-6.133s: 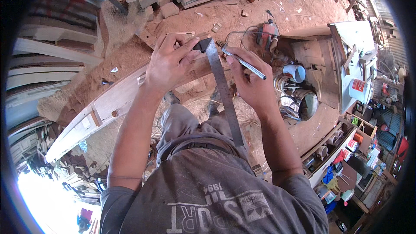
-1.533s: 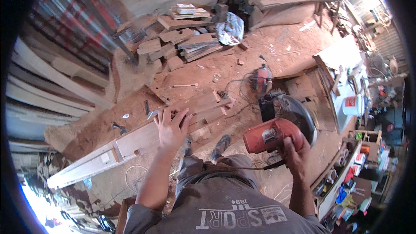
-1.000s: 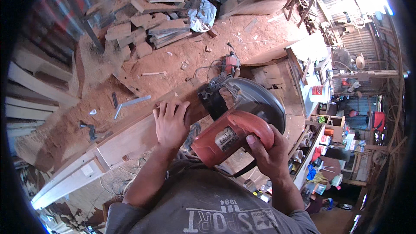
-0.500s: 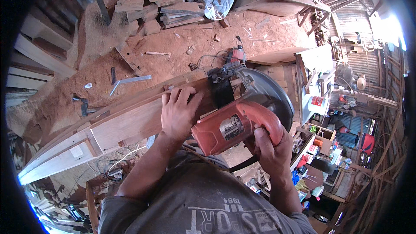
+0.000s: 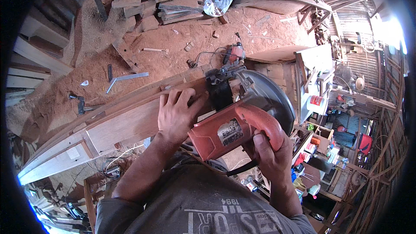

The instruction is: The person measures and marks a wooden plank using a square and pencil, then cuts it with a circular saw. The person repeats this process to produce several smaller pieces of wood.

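Observation:
A circular saw [image 5: 221, 132] with a red motor housing and a dark round guard rests across the right end of a long wooden board [image 5: 123, 125]. My right hand [image 5: 272, 155] is wrapped round the saw's curved red handle, thumb on top. On the board, just left of the saw's black base, my left hand [image 5: 177, 115] has its fingers bent over the wood, gripping it. The blade's lower part and the cut are hidden by the saw. A black cord [image 5: 242, 167] runs from the saw toward my body.
Beyond the board, a red power tool [image 5: 236, 54] lies on the sawdust-covered ground, with a metal square [image 5: 126, 77] farther left. Stacked wood offcuts [image 5: 182, 6] and a white plastic bag [image 5: 218, 1] lie at the back. Cluttered shelves and a white bucket [image 5: 316, 103] stand right.
The view has shifted slightly, and the saw's housing tilts a little lower at its left end. Both hands keep their holds.

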Tool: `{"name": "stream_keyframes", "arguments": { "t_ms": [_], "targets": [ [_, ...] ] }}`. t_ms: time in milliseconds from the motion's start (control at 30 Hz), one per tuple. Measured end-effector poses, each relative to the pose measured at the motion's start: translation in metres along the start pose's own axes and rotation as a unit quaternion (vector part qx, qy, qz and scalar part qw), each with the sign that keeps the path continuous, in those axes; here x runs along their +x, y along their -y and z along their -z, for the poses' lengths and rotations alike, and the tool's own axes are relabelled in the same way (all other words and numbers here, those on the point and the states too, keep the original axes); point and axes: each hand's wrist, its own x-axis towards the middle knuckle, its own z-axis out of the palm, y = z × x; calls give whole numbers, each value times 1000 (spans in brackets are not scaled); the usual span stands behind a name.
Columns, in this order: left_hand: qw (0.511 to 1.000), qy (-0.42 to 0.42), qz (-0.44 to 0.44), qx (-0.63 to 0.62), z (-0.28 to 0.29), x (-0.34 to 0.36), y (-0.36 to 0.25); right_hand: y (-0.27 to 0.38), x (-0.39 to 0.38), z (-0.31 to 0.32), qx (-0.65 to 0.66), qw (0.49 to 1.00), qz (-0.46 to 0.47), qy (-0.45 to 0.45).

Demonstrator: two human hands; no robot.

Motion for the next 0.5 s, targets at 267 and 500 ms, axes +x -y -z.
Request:
{"name": "stream_keyframes", "arguments": {
  "t_ms": [267,500],
  "targets": [
    [1000,-1,2,-10,1,2,0,6,4,-11,25,999,33,-30],
    [1000,-3,-7,3,-2,0,3,4,5,0,-18,999,26,11]
  ]
}}
